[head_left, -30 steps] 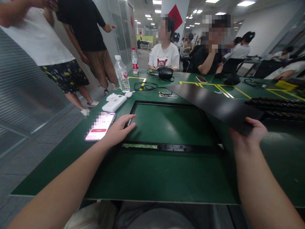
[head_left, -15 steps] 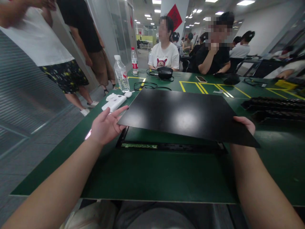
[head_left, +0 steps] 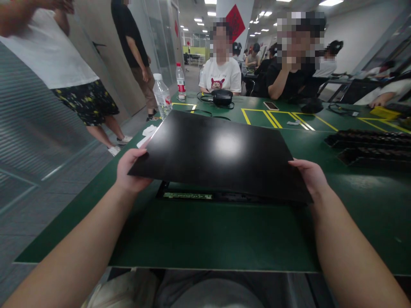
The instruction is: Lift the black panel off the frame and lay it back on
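Note:
A thin, glossy black rectangular sheet (head_left: pixel 205 158), which looks like a display panel, is held between my hands above the table. My left hand (head_left: pixel 131 171) grips its left edge, thumb on top and fingers beneath. At the right edge, my right hand (head_left: pixel 310 177) holds it the same way. The sheet tilts, its near right corner lowest. Below it lies a black frame (head_left: pixel 231 197) with a green circuit board strip (head_left: pixel 188 196) along its near side. Most of that frame is hidden by the sheet.
The green table (head_left: pixel 212 239) has a clear bottle (head_left: pixel 162 96), a red-capped bottle (head_left: pixel 180 81), a white device (head_left: pixel 146 139), a black headset-like object (head_left: pixel 222 97) and a phone (head_left: pixel 271 106). Black strips (head_left: pixel 369 147) lie to the right. People sit opposite; others stand at left.
The black sheet has moved left and closer to me. My left hand has closed around its edge, where its fingers were spread before. My right hand has shifted left with the sheet.

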{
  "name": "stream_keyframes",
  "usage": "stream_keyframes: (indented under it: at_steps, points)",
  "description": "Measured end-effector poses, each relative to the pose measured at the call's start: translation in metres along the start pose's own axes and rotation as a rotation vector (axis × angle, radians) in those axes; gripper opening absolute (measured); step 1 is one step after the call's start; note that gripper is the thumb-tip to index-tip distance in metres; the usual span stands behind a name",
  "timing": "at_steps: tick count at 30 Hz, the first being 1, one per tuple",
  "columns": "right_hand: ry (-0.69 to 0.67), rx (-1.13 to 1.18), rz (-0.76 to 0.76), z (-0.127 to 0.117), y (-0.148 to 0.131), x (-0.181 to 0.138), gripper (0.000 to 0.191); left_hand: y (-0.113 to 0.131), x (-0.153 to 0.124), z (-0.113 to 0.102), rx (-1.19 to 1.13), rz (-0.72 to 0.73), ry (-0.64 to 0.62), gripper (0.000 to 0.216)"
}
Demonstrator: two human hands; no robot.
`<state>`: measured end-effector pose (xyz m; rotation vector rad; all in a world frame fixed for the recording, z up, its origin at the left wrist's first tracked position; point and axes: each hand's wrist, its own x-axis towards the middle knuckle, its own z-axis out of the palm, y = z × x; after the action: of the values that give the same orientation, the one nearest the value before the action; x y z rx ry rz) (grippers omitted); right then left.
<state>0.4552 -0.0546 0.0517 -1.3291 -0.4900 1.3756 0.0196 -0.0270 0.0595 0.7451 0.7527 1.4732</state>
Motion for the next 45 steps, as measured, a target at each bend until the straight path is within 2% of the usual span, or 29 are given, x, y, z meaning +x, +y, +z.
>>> stream_keyframes:
  at_steps: [4,7,13,23,32,37,45]
  points:
    - [-0.044,-0.123,-0.059,-0.005,0.003,0.010,0.026,0.000,-0.001,0.003,0.001,0.080,0.089,0.071]
    - [-0.057,-0.123,-0.116,-0.013,0.006,0.023,0.030,0.000,-0.001,0.001,0.002,0.083,0.095,0.070]
    - [0.058,-0.119,-0.147,-0.014,0.010,0.031,0.044,-0.002,0.000,0.000,0.006,0.101,0.113,0.070]
    - [0.154,-0.151,-0.142,-0.020,0.007,0.032,0.040,-0.012,-0.001,-0.008,0.127,0.055,-0.061,0.074]
    - [0.179,-0.174,-0.182,-0.020,0.012,0.036,0.036,-0.014,-0.001,-0.010,0.182,0.034,-0.044,0.075]
    - [0.248,-0.213,-0.226,-0.023,0.011,0.036,0.033,-0.016,-0.001,-0.011,0.200,-0.020,-0.048,0.074]
    - [0.316,-0.258,-0.283,-0.022,0.012,0.034,0.027,-0.022,-0.004,-0.007,0.323,-0.074,-0.111,0.088]
